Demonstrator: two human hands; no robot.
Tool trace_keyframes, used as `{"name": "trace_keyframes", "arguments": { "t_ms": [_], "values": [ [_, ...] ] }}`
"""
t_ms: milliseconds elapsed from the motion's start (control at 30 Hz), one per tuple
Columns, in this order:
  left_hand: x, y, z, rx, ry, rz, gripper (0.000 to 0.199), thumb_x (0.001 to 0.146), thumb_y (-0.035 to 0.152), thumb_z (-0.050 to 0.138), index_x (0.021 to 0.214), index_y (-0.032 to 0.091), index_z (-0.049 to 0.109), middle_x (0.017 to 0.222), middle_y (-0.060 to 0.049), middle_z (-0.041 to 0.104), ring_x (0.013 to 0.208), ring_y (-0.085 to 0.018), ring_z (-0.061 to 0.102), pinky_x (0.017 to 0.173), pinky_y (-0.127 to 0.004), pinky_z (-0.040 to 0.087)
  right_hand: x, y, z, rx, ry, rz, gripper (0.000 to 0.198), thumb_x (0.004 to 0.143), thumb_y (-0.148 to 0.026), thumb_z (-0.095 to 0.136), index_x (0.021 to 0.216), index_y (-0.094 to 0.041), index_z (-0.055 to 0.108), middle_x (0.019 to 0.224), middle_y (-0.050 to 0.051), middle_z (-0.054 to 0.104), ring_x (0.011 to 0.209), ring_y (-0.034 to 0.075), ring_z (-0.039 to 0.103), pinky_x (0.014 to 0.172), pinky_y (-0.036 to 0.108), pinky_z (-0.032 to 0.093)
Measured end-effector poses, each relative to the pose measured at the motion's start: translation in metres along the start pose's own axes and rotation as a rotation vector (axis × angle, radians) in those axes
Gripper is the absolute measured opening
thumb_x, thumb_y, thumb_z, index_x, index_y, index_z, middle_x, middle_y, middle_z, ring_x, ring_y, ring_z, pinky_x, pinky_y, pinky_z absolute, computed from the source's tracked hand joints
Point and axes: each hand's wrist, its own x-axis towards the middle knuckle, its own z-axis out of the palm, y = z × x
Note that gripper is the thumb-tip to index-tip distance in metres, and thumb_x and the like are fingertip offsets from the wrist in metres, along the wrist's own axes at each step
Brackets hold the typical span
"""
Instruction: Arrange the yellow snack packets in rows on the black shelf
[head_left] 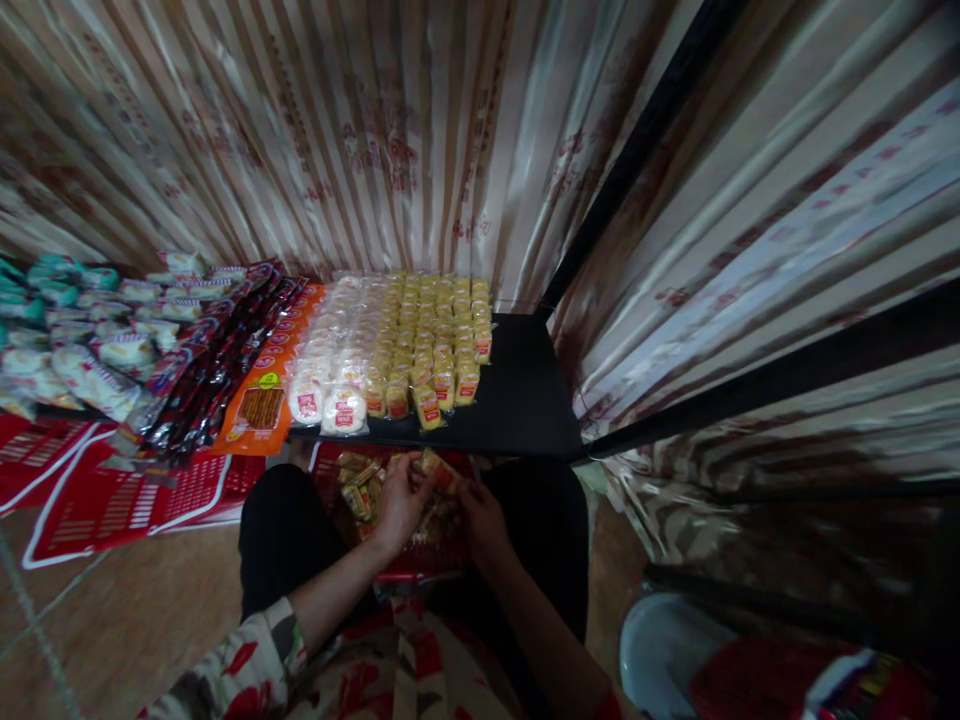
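My left hand (403, 500) and my right hand (484, 518) are together over a red basket (420, 576) between my knees. Both are closed on the ends of one small yellow wrapped snack (439, 472), which has a red label. Under and beside my hands, several similar wrapped snacks (361, 488) lie loose in the basket. Just beyond stands a black shelf (525, 390) with rows of yellow packets (439, 330), their front ones showing red labels. White packets (346, 408) form rows to their left. The dim light blurs the exact finger contact.
Left along the shelf lie an orange snack bag (259, 412), dark shiny packets (225, 345) and white and green packets (105, 330). Red baskets (127, 500) stand below them. Pleated curtains (390, 150) and black bars (645, 140) enclose the shelf. A pale tub (664, 645) sits at lower right.
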Motion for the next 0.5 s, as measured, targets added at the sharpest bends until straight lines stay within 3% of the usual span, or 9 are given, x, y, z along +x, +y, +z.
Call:
{"name": "trace_keyframes", "arguments": {
  "t_ms": [133,267,400,500],
  "values": [
    [-0.004,0.021,0.006,-0.022,0.009,0.031,0.031,0.078,0.017,0.055,0.11,0.018,0.055,0.092,-0.002,0.061,0.077,-0.013,0.059,0.075,-0.028,0.048,-0.002,-0.006,-0.004,-0.087,0.001,-0.109,0.051,0.052,-0.058,0.077,0.078,-0.018,0.059,0.051,-0.003,0.057,0.042,0.01,0.048,0.041,0.022,0.037],
    [-0.001,0.048,0.009,-0.017,0.014,0.154,0.027,0.076,0.01,0.053,0.101,0.019,0.058,0.095,-0.003,0.06,0.084,-0.014,0.058,0.078,-0.027,0.047,-0.002,-0.017,-0.018,-0.333,-0.002,-0.35,0.042,0.064,-0.057,0.068,0.079,-0.018,0.061,0.068,0.003,0.066,0.06,0.018,0.06,0.055,0.029,0.048],
    [0.009,0.069,0.018,0.001,-0.019,0.277,0.033,0.072,0.003,0.051,0.101,0.016,0.057,0.095,-0.004,0.06,0.088,-0.015,0.057,0.082,-0.029,0.048,0.0,-0.042,-0.031,-0.648,0.111,-0.589,0.046,0.072,-0.049,0.062,0.106,-0.018,0.061,0.1,0.01,0.068,0.079,0.022,0.064,0.073,0.036,0.051],
    [0.018,0.08,0.028,0.032,-0.069,0.401,0.034,0.072,0.002,0.05,0.103,0.017,0.057,0.099,-0.005,0.06,0.095,-0.017,0.057,0.086,-0.031,0.048,0.008,-0.065,-0.035,-0.791,0.129,-0.815,0.048,0.075,-0.045,0.059,0.115,-0.019,0.059,0.105,0.01,0.066,0.085,0.022,0.063,0.08,0.038,0.05]
  ]
}}
